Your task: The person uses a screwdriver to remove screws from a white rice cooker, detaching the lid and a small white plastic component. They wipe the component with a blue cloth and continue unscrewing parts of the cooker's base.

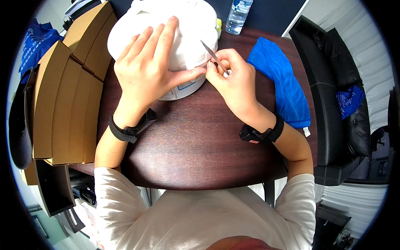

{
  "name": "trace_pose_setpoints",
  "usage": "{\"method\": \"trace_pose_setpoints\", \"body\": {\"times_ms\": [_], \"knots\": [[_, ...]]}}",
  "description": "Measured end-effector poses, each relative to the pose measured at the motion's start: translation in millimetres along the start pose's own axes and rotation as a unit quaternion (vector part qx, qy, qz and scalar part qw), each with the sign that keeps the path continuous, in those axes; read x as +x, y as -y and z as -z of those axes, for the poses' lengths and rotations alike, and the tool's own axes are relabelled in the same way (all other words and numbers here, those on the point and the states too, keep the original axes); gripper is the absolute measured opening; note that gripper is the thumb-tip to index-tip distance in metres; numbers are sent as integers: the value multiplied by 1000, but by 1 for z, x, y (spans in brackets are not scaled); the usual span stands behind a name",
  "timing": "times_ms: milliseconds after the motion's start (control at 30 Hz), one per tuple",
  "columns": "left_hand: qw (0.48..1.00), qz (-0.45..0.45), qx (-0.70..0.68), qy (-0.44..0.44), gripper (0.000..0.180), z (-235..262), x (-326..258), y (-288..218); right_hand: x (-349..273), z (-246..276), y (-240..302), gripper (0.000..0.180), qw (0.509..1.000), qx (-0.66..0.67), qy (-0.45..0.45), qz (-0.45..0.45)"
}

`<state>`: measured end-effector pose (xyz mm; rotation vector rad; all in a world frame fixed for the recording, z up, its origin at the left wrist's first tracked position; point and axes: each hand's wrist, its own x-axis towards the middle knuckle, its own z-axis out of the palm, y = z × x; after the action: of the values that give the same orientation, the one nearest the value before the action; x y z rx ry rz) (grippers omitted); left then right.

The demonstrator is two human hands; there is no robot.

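Note:
A round white appliance with a broad lid stands at the far side of the table, brightly lit. My left hand lies flat on it with the fingers stretched out. Its thumb reaches right along the appliance's near side, close to my right fingertips. My right hand is closed around a slim, pointed metal tool. The tool's tip points up and left, by the appliance's right side. Its grip end is mostly hidden in my fingers, so its exact kind cannot be made out.
A blue cloth lies on the dark wooden table to the right of my right hand. Behind it stands a clear water bottle. Cardboard boxes line the left edge. A black sofa is beyond the table's right side.

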<state>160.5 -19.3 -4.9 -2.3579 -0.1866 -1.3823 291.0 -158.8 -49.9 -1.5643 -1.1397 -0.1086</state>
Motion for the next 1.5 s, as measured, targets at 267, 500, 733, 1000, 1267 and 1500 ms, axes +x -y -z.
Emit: {"method": "trace_pose_setpoints", "body": {"times_ms": [267, 500, 733, 1000, 1267, 1500], "knots": [[1000, -2, -6, -10, 90, -1, 1, -1, -2, 0, -3, 18, 1000, -5, -5, 11], [1000, 2, -3, -7, 90, -2, 0, 0, 1, -1, -1, 19, 1000, 12, -1, -14], [1000, 0, -6, -2, 91, -1, 0, 0, 0, 0, -5, 19, 1000, 17, 2, -2], [1000, 7, -2, 7, 89, 1, 0, -1, -7, 29, -33, 15, 993, -38, 64, -97], [1000, 0, 2, -4, 90, -1, 0, 0, -12, 42, -52, 13, 875, 191, 193, -400], [1000, 9, 5, 6, 90, -1, -1, -1, -8, 37, -38, 30, 882, 296, 144, -338]]}}
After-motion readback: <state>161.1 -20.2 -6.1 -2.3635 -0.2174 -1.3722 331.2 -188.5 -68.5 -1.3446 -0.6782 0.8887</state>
